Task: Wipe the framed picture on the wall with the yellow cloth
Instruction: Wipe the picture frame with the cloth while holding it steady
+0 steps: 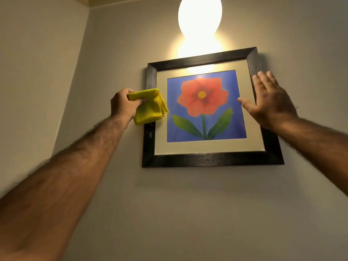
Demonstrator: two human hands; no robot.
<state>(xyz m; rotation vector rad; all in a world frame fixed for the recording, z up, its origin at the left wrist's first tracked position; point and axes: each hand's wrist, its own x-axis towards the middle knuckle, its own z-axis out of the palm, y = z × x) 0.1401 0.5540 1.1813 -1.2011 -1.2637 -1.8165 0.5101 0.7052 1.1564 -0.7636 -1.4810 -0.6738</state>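
Note:
A framed picture (211, 159) with a dark frame hangs on the wall; it shows a red flower on blue inside a cream mat. My left hand (123, 103) grips a folded yellow cloth (150, 108), which overlaps the left side of the frame. My right hand (269, 99) is spread flat, fingers apart, over the frame's right side and holds nothing. The cloth hides part of the left frame edge, and my right hand hides part of the right edge.
A bright globe lamp (200, 17) glows on the wall just above the frame, and its glare reflects in the top of the glass. A room corner (75, 72) runs down the wall to the left. Plain wall lies below the frame.

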